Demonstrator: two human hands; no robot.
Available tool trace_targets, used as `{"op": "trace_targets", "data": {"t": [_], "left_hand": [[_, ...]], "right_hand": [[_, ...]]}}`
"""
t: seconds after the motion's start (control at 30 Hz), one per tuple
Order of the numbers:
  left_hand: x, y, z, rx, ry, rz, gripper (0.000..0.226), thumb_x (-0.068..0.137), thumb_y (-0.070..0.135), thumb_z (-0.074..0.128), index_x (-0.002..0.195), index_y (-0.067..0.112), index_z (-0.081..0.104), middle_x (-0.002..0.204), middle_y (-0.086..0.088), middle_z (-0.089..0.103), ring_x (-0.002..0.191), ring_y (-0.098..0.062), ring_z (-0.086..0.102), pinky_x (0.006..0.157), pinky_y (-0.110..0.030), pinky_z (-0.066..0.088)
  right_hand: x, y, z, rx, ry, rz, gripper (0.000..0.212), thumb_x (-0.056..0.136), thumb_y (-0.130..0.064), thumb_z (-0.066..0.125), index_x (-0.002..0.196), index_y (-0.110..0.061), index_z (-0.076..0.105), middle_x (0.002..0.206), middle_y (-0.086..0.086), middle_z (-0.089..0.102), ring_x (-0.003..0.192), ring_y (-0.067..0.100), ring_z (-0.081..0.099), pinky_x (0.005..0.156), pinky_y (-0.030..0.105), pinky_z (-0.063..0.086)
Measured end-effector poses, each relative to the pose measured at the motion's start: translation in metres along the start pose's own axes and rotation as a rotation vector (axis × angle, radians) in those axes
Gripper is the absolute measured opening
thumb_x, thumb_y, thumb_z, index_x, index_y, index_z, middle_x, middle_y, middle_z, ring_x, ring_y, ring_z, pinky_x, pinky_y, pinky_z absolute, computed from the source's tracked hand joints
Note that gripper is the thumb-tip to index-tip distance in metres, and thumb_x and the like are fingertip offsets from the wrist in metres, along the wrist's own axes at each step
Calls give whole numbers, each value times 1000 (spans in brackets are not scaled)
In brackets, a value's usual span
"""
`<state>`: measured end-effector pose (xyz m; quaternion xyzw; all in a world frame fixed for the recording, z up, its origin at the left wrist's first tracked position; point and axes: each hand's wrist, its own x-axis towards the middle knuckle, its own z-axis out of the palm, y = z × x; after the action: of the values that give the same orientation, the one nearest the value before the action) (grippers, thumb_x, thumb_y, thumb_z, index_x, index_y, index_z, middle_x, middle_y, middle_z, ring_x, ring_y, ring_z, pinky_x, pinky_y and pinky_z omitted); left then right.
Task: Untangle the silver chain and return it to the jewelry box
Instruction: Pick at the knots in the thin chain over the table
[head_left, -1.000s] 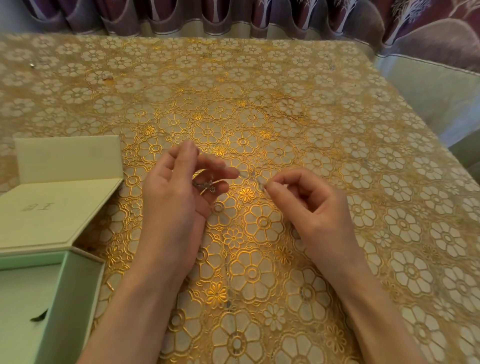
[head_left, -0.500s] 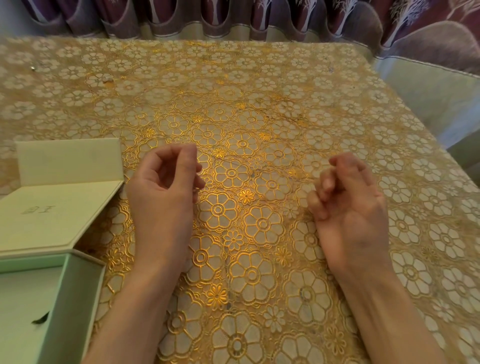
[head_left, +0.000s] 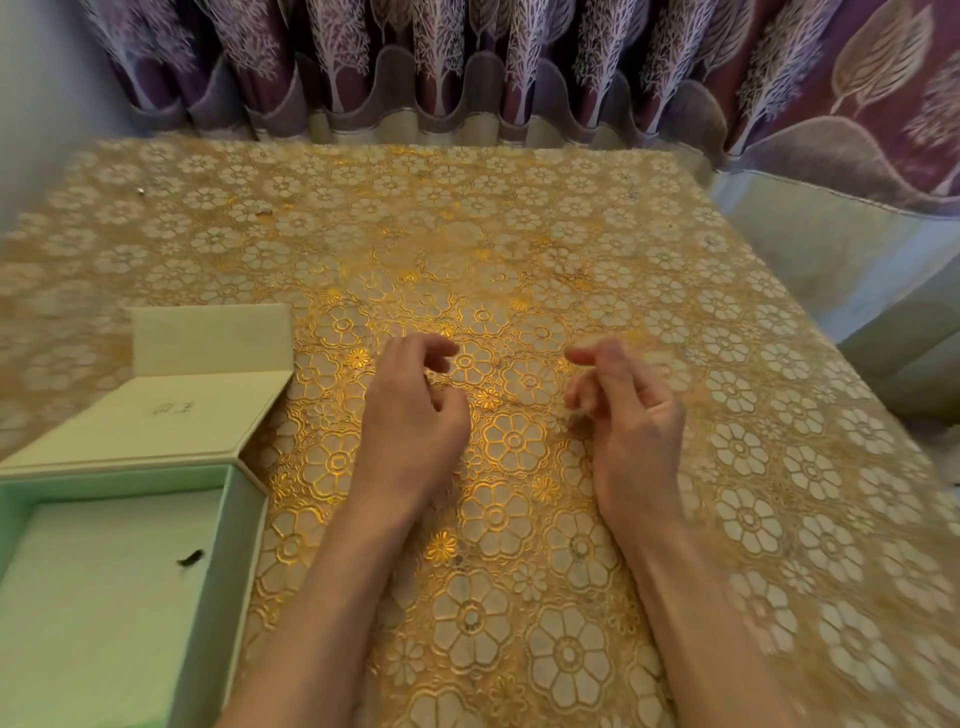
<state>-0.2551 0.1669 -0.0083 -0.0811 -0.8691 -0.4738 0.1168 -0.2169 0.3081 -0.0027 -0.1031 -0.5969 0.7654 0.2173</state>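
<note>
The view is blurred by motion. My left hand (head_left: 410, 415) and my right hand (head_left: 628, 415) hover side by side over the gold flowered tablecloth (head_left: 519, 597), fingers curled inward in loose pinches. The silver chain (head_left: 575, 414) shows only as a short thin silvery bit at my right fingertips. The rest of it is too fine to make out, though a faint strand seems to run toward my left fingers. The open mint-green jewelry box (head_left: 228, 525) lies at the lower left, well left of both hands.
The box's cream lid (head_left: 156, 415) lies folded back behind it, with a flap standing up. A small dark scrap (head_left: 190, 558) rests on the box floor. Purple patterned curtains (head_left: 467, 62) hang past the far table edge. The table's right edge drops off.
A second ago my left hand held a bunched chain near my right. The hands then drew far apart, and now have come closer together again; the view has tilted up.
</note>
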Motion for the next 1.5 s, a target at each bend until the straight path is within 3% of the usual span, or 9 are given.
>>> {"op": "trace_targets", "data": {"t": [0.2,0.37,0.5,0.57,0.67,0.83,1.1,1.37,1.5], "left_hand": [[7,36,-29,120,-182,79,42,83,-16,44,117,6,55,115,-10,50,84,-14,54,76,-14,38],[-3,94,-102,49,-303,230,36,84,-7,58,113,14,54,98,-4,57,83,-13,66,79,-30,54],[-28,138,-159,-17,-369,342,33,81,-8,60,101,17,55,82,2,62,75,-9,68,72,-21,55],[-39,152,-182,-52,-328,380,30,80,-10,59,97,15,57,80,2,63,75,-13,68,71,-23,55],[-50,160,-217,-98,-195,387,25,83,-7,58,94,15,60,79,1,64,75,-12,66,70,-25,55],[-73,130,-267,-98,33,254,23,85,-5,56,92,15,65,81,2,63,74,-13,61,65,-20,55],[-137,35,-256,-142,-68,-124,37,89,-5,48,111,22,61,102,-2,62,76,-5,58,66,-12,49],[-130,14,-244,-411,-303,-199,44,85,-12,36,109,13,63,93,2,69,72,-6,52,66,-19,46],[-116,-7,-249,-576,-298,-229,21,95,12,44,104,13,63,73,3,57,68,-6,50,61,-20,40]], "right_hand": [[-7,-19,12,-248,-48,98,31,93,-31,50,71,-18,67,72,1,65,72,14,60,68,23,49],[-21,-53,17,-685,-212,-29,4,89,-27,59,89,-23,58,101,0,62,96,16,59,86,34,50],[-50,-98,48,-164,-380,141,34,98,-39,34,113,-17,55,108,0,66,112,15,57,99,31,40],[-71,-117,66,171,-581,390,57,97,-47,18,113,-10,58,96,7,71,102,19,64,100,37,38],[-106,-136,85,181,-762,502,59,96,-48,23,100,-4,63,73,10,68,80,25,66,87,40,49],[-136,-156,97,-248,-894,295,34,87,-35,51,99,-7,66,68,-2,57,68,10,58,75,27,54],[-151,-169,142,-976,-1032,-38,17,91,-20,57,100,-9,65,89,3,67,79,14,63,77,28,54],[-135,-152,191,-1002,-1000,-193,15,88,-17,59,95,-7,69,85,9,69,74,15,62,73,31,55],[-115,-129,195,-899,-919,-102,14,88,-15,60,93,-6,69,75,1,66,65,8,59,64,24,52]]}}
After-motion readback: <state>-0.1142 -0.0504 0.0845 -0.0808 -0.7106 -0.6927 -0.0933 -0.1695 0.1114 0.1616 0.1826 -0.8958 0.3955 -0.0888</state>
